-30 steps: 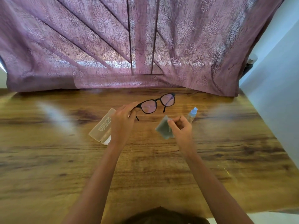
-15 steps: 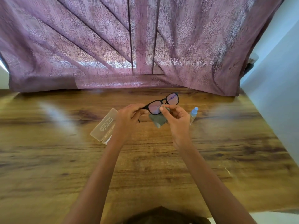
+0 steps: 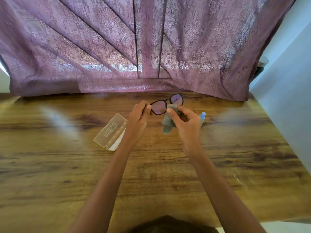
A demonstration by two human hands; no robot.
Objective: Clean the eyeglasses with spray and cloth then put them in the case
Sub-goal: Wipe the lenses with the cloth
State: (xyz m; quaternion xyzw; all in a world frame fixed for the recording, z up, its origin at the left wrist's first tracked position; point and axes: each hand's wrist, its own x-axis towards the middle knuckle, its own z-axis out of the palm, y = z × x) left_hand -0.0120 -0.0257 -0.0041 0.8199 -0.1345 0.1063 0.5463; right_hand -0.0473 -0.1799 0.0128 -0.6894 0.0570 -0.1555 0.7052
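Head view: right hand (image 3: 186,123), pinching cloth (image 3: 167,127), has closed onto the eyeglasses (image 3: 159,107); left hand (image 3: 137,118) pinches their nine-o'clock end, so wiping likely starts.

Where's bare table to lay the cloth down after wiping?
Bare table lies left of the case, right of the spray bottle toward the wall, and along the near side around the forearms. Crowded: the middle, where left hand, right hand, eyeglasses and cloth cluster.
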